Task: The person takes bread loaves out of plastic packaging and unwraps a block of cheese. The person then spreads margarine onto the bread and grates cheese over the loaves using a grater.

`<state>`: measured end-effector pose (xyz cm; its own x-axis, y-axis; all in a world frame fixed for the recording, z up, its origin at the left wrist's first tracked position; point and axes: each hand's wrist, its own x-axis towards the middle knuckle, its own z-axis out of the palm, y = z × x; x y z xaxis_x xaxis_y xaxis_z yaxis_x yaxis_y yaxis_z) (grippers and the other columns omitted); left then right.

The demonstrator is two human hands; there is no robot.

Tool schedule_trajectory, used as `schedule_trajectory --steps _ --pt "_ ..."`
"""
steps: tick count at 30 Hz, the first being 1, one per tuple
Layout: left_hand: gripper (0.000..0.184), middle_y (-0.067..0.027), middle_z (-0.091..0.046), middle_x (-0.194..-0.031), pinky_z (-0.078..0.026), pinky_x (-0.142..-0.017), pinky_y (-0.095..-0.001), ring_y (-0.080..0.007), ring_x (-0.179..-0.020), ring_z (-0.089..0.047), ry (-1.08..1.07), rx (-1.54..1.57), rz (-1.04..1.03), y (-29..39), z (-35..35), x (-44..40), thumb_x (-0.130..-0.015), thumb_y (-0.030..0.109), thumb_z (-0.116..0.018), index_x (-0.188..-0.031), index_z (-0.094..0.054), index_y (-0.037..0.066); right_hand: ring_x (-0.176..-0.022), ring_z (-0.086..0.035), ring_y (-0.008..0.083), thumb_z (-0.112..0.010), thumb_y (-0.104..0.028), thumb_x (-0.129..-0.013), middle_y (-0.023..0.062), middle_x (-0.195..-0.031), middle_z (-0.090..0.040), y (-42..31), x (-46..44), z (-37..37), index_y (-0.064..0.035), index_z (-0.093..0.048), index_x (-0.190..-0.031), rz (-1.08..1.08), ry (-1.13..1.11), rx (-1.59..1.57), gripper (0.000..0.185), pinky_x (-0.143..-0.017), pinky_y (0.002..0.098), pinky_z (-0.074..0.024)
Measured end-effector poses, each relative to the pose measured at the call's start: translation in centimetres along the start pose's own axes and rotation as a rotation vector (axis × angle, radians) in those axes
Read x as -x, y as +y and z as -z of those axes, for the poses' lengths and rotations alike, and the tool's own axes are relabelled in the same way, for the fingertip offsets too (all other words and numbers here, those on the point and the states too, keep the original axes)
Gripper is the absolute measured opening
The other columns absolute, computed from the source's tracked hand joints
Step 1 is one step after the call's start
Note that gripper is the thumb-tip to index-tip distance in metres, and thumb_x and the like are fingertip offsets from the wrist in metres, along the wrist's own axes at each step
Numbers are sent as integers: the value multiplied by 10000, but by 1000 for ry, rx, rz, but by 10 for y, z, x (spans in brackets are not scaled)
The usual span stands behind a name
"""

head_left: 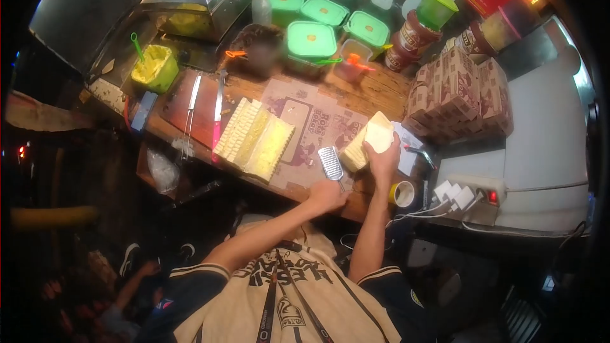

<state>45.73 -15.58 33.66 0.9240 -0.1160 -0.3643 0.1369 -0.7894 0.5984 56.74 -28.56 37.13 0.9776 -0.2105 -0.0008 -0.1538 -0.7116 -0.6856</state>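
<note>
My left hand [327,196] is closed round the handle of a small flat metal grater [330,162], its perforated face turned up. My right hand [384,155] grips a pale cream block that looks like cheese [379,134], just right of the grater and apart from it. Beside that block is a ridged, pale yellow piece [356,152]; whether it belongs to the block I cannot tell. To the left, a ridged loaf of bread [256,138] lies opened on printed cardboard [305,114], with yellow spread on its right part.
A knife [219,98] and metal tongs [190,114] lie left of the bread. Green-lidded tubs [311,39] and a green spread container [154,70] stand behind. Stacked printed boxes [457,89], a tape roll [401,194] and plugged-in chargers [454,194] are on the right.
</note>
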Motion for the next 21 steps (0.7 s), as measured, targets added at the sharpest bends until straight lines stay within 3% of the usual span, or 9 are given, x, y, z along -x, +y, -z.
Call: schedule_trajectory --steps 2,7,11,13,14,17,20,21 --pt "511 -165 -667 -668 -518 -569 -419 -330 -649 -669 64 -76 29 4 -12 -12 -826 533 -591 -727 -706 46 -1194 -459 418 -836 -250 -627 269 -1262 -476 -1 -2 0 -66 -303 -1403 -7 1 -15 959 -994 452 -392" --pt "376 -168 -681 -733 -525 -624 -416 -319 -711 -681 154 -135 77 -22 -18 -28 -822 400 -596 -722 -715 58 -1116 -545 398 -819 -205 -652 254 -1218 -551 -10 -4 -2 -63 -336 -1387 5 -47 -70 890 -968 431 -427" --pt "314 -197 -683 -791 -519 -635 -427 -321 -769 -683 149 -83 111 -47 -1 -23 -829 318 -574 -832 -707 33 -1085 -577 355 -730 -190 -777 208 -1196 -587 13 -16 -14 -20 -390 -1353 63 41 -191 690 -946 393 -452" --pt "270 -183 -668 -741 -508 -606 -401 -283 -712 -675 286 121 54 -64 -3 -15 -861 255 -556 -869 -667 9 -1080 -584 322 -657 -173 -858 178 -1177 -598 24 -20 -20 -5 -409 -1343 57 35 -338 569 -933 377 -463" --pt "247 -176 -661 -716 -503 -591 -387 -264 -684 -672 358 220 26 -73 -2 -12 -878 223 -548 -888 -647 -3 -1051 -596 305 -631 -180 -882 159 -1145 -610 17 -17 -18 -5 -430 -1325 -6 -34 -621 517 -912 373 -474" --pt "203 -126 -624 -718 -482 -590 -339 -209 -630 -618 167 940 75 -74 29 22 -892 163 -540 -979 -577 -17 -908 -632 262 -540 -210 -956 94 -1014 -638 -10 3 -9 -17 -498 -1261 -333 -243 -1433 363 -839 389 -515" --pt "164 -70 -561 -685 -461 -594 -295 -141 -610 -556 214 1008 86 -88 34 41 -919 142 -520 -987 -550 -4 -862 -642 257 -551 -247 -951 81 -1016 -638 -8 13 -11 -8 -503 -1243 -323 -784 -1661 380 -814 409 -533" --pt "170 -87 -564 -684 -464 -603 -310 -167 -620 -568 264 1023 49 -91 31 43 -924 144 -509 -997 -544 -5 -837 -648 243 -549 -242 -950 78 -1007 -638 -19 20 -13 -18 -516 -1220 -426 -723 -1621 352 -767 392 -548"
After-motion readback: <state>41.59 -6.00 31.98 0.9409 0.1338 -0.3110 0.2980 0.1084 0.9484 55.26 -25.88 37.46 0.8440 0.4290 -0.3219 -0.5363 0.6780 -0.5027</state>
